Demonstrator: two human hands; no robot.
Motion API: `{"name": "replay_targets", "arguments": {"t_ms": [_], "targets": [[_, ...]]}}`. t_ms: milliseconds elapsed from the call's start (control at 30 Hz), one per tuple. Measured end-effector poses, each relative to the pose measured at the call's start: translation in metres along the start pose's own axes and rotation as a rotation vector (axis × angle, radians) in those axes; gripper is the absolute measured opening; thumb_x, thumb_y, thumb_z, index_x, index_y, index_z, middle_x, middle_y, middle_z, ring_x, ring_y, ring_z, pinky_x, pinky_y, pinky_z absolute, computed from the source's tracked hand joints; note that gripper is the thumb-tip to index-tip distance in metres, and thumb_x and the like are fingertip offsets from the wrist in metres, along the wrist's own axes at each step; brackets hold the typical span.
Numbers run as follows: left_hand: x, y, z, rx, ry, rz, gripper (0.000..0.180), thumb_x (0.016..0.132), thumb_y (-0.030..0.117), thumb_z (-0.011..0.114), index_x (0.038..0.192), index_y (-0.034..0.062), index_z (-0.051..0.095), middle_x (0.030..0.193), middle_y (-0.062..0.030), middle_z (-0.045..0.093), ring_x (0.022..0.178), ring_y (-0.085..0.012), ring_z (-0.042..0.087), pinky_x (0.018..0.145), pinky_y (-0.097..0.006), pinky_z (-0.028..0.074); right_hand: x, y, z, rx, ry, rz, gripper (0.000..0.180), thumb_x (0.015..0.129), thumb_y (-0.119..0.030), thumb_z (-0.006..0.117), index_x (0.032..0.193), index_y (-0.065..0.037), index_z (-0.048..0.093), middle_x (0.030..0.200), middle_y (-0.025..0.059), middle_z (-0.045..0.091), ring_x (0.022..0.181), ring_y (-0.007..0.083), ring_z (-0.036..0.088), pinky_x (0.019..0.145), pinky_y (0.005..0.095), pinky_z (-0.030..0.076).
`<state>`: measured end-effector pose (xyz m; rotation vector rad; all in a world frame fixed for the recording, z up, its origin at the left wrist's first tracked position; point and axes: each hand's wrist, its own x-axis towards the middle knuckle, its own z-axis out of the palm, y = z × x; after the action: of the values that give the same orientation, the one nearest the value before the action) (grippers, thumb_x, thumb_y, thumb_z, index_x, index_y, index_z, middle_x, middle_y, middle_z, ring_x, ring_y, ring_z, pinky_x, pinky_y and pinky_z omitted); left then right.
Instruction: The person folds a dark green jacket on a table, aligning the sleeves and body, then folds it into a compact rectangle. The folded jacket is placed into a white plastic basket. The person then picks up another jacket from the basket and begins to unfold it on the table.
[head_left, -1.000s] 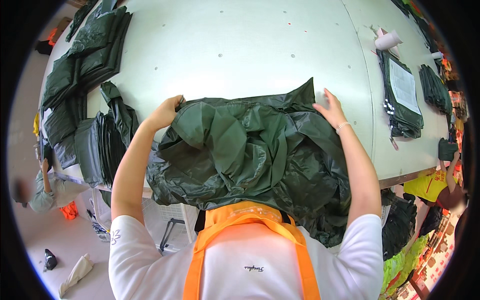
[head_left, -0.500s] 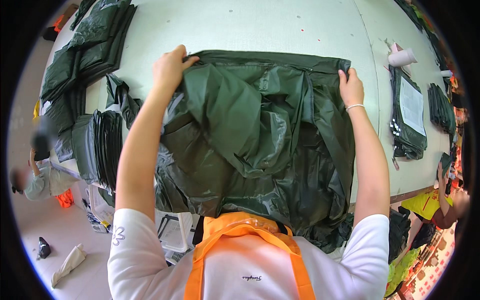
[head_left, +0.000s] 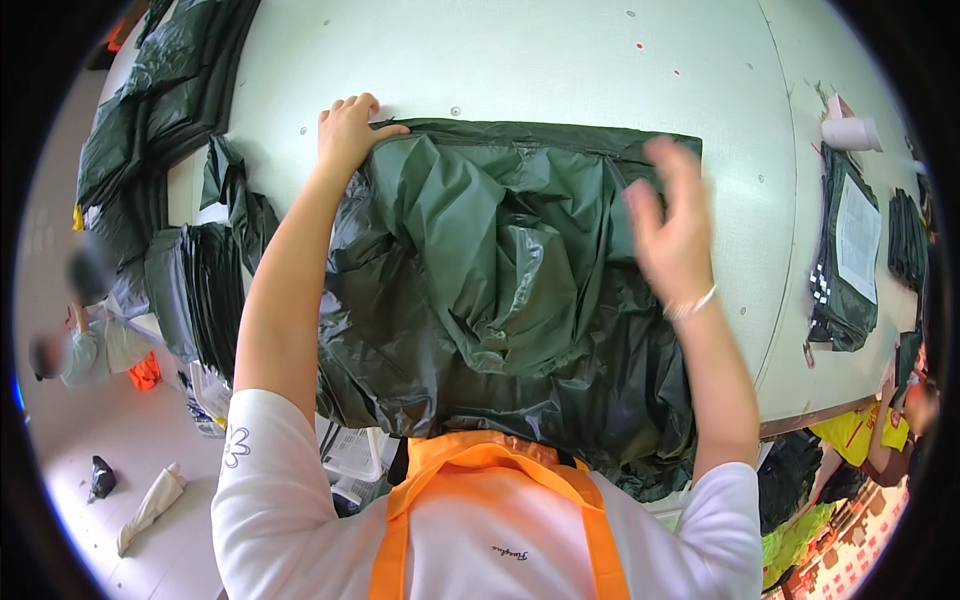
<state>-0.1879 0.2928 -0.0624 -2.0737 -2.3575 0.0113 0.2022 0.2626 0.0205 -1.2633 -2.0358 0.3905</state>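
A dark green garment (head_left: 465, 215) of thin, shiny fabric lies crumpled on the pale table, its far edge pulled straight and its near part hanging over the table edge by my body. At its far left corner, my left hand (head_left: 348, 132) rests with the thumb stretched over the fabric edge and the fingers on the tabletop. My right hand (head_left: 672, 225), smeared by motion, is over the garment's right side, thumb and fingers apart, holding nothing. Whether it touches the fabric I cannot tell.
Folded dark green garments (head_left: 190, 60) are piled at the far left, with a standing row of folded pieces (head_left: 205, 290) nearer. On the right lie a garment with a paper sheet (head_left: 858, 240) and a white cup (head_left: 850, 133). Other people work at both sides.
My right hand has let go of the garment's far right corner and moved left and nearer over the fabric. My left hand stays at the far left corner, its fingers now laid on the table.
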Motion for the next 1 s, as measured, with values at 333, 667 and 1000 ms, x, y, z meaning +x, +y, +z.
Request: {"name": "replay_targets", "arguments": {"t_ms": [333,667,1000], "targets": [[-0.229,0.087,-0.073,-0.910,-0.177,-0.277,0.028,0.086,0.023,0.063,0.069,0.0006,0.062,0.060,-0.0094,0.060,0.052,-0.0206,0.056,0.050,-0.035,0.042,-0.164,-0.079,0.097,0.114,-0.476,-0.092,0.040,0.078,-0.020,0.066,0.113,-0.002,0.056,0.138,0.0185,0.038,0.130,0.0372,0.033,0.103,0.0450,0.032],[-0.309,0.134,-0.035,-2.222,-0.553,-0.419,0.037,0.094,0.028,0.054,0.115,-0.0015,0.048,0.101,-0.0133,0.061,0.100,-0.0262,0.060,0.083,-0.036,0.048,-0.115,-0.128,0.039,0.268,-0.221,-0.056,0.007,0.078,-0.007,0.066,0.083,-0.003,0.066,0.101,0.0134,0.055,0.095,0.0310,0.052,0.082,0.0367,0.043],[-0.301,0.193,-0.152,-1.784,-0.137,0.171,0.024,0.092,0.020,0.058,0.084,-0.0027,0.060,0.068,0.0019,0.058,0.060,-0.0065,0.051,0.054,-0.025,0.044,-0.079,-0.094,0.072,0.290,-1.530,0.394,0.020,0.087,-0.017,0.053,0.095,0.000,0.062,0.084,0.0061,0.064,0.075,0.0150,0.061,0.066,0.0294,0.050]]}}
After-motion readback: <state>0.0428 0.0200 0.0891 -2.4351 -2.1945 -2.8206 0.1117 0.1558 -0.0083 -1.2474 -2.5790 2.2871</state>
